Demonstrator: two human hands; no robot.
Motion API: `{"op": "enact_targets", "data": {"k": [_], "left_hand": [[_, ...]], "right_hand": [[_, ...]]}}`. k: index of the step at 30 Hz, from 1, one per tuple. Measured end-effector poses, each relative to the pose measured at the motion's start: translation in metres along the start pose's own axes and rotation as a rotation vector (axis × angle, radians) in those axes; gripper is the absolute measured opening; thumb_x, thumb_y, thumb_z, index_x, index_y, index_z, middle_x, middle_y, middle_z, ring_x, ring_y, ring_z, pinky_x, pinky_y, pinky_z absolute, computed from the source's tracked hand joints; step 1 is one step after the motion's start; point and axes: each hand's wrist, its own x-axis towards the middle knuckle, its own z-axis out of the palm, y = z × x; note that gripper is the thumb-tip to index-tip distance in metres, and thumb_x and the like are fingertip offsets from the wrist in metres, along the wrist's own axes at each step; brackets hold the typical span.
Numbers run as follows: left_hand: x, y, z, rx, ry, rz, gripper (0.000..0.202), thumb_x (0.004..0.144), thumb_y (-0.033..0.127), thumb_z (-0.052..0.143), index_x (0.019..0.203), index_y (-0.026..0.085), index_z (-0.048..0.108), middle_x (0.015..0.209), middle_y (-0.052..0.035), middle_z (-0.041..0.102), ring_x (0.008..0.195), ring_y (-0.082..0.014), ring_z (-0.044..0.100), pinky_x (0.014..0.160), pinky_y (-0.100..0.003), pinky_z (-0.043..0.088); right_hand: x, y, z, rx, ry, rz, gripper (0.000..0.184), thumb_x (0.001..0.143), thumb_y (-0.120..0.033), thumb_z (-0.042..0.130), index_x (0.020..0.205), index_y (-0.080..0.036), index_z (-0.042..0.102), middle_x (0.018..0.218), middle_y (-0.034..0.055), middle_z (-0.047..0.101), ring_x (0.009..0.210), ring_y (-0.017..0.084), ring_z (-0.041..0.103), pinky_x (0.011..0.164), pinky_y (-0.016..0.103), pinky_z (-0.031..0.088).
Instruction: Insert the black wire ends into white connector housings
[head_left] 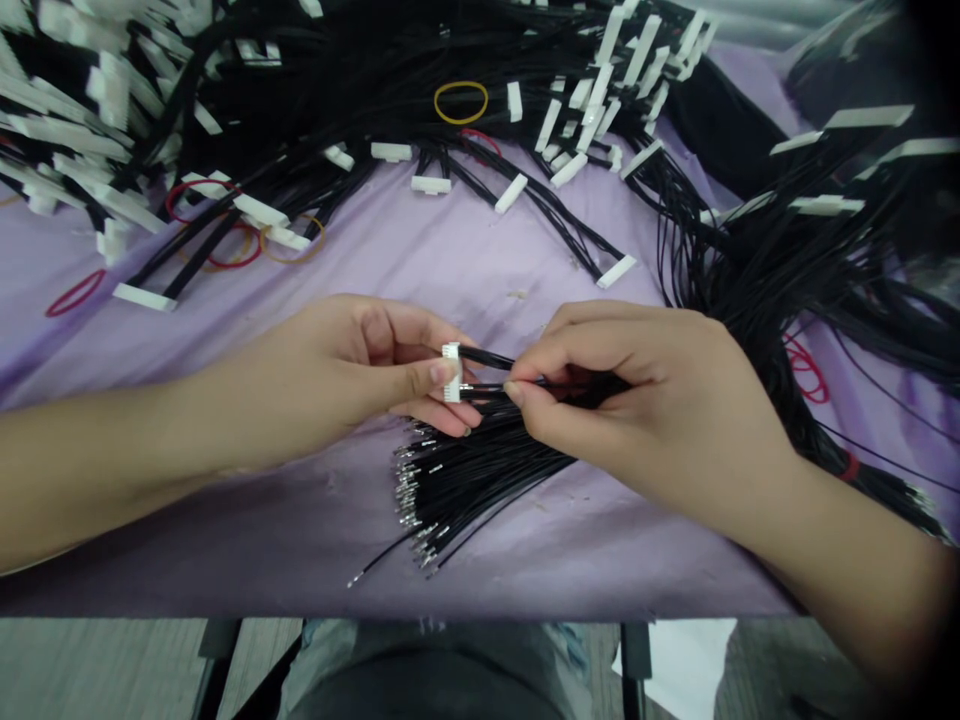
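Observation:
Between the thumb and fingers of my left hand (397,365) is a small white connector housing (451,373), turned upright. Black wires (484,357) run out of its right side. My right hand (622,375) pinches a thin black wire (487,391) between thumb and forefinger, and a metal terminal shows at the wire's end close to the housing. Whether that terminal sits inside the housing I cannot tell. Below both hands a fanned bundle of loose black wires (480,470) lies on the cloth, its silvery crimped ends pointing left.
A purple cloth (285,540) covers the table, whose front edge runs above my lap. Piles of black cables with white connectors (616,271) line the back and right. Rubber bands, one yellow (461,103) and several red (75,293), lie among them. White paper (690,665) is on the floor.

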Motion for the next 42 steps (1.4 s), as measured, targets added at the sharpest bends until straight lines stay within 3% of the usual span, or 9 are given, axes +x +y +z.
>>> {"op": "enact_targets", "data": {"k": [9, 14, 19, 25, 31, 39, 42], "left_hand": [[0.001, 0.000, 0.002, -0.010, 0.058, -0.006, 0.009, 0.086, 0.001, 0.054, 0.085, 0.005, 0.062, 0.074, -0.0057, 0.072, 0.071, -0.0132, 0.071, 0.068, -0.016, 0.057], [0.002, -0.003, 0.000, -0.029, 0.024, 0.001, 0.006, 0.086, 0.007, 0.059, 0.085, 0.009, 0.064, 0.077, -0.0040, 0.072, 0.073, -0.0144, 0.071, 0.069, -0.018, 0.058], [0.000, -0.004, -0.003, -0.026, 0.016, 0.025, 0.003, 0.083, 0.014, 0.066, 0.080, 0.014, 0.067, 0.078, -0.0033, 0.072, 0.072, -0.0168, 0.070, 0.067, -0.019, 0.058], [0.001, 0.000, 0.004, -0.019, 0.037, 0.022, 0.016, 0.085, -0.002, 0.053, 0.079, 0.007, 0.065, 0.072, -0.0049, 0.071, 0.066, -0.0103, 0.068, 0.062, -0.011, 0.054], [0.001, 0.002, 0.006, -0.029, 0.056, 0.010, 0.021, 0.082, -0.007, 0.052, 0.075, 0.007, 0.067, 0.067, -0.0021, 0.071, 0.062, -0.0078, 0.068, 0.059, -0.008, 0.052], [0.003, -0.002, 0.003, -0.071, 0.046, 0.020, 0.016, 0.084, -0.003, 0.053, 0.078, 0.006, 0.065, 0.070, -0.0020, 0.070, 0.063, -0.0108, 0.070, 0.063, -0.014, 0.057], [0.003, -0.006, 0.001, -0.074, 0.041, 0.017, 0.012, 0.084, 0.000, 0.054, 0.080, 0.006, 0.064, 0.073, -0.0033, 0.071, 0.066, -0.0134, 0.071, 0.067, -0.018, 0.059]], "right_hand": [[-0.001, 0.000, 0.007, -0.059, 0.131, -0.043, 0.009, 0.074, -0.008, 0.065, 0.066, -0.013, 0.068, 0.063, -0.0008, 0.058, 0.058, 0.006, 0.052, 0.054, 0.020, 0.039], [-0.004, 0.000, 0.013, -0.092, 0.153, -0.092, 0.008, 0.076, -0.010, 0.064, 0.069, -0.012, 0.067, 0.064, -0.0001, 0.058, 0.059, 0.006, 0.051, 0.055, 0.019, 0.040], [-0.007, 0.000, 0.016, -0.141, 0.139, -0.125, 0.010, 0.078, -0.010, 0.062, 0.072, -0.012, 0.068, 0.066, 0.0011, 0.060, 0.062, 0.008, 0.052, 0.056, 0.022, 0.041], [-0.002, -0.003, 0.015, -0.022, 0.088, -0.049, 0.012, 0.082, -0.014, 0.063, 0.071, -0.013, 0.068, 0.064, -0.0004, 0.058, 0.061, 0.007, 0.052, 0.057, 0.021, 0.040], [-0.001, -0.003, 0.015, 0.107, 0.049, 0.031, 0.017, 0.083, -0.014, 0.063, 0.067, -0.014, 0.067, 0.062, -0.0027, 0.057, 0.057, 0.004, 0.050, 0.054, 0.019, 0.038], [0.001, -0.001, 0.019, 0.113, 0.020, 0.034, 0.017, 0.084, -0.014, 0.063, 0.068, -0.014, 0.068, 0.061, -0.0027, 0.059, 0.057, 0.005, 0.051, 0.056, 0.020, 0.037], [0.000, -0.001, 0.026, 0.062, 0.065, -0.004, 0.017, 0.085, -0.015, 0.062, 0.069, -0.013, 0.067, 0.064, -0.0009, 0.059, 0.061, 0.007, 0.051, 0.057, 0.021, 0.037]]}}
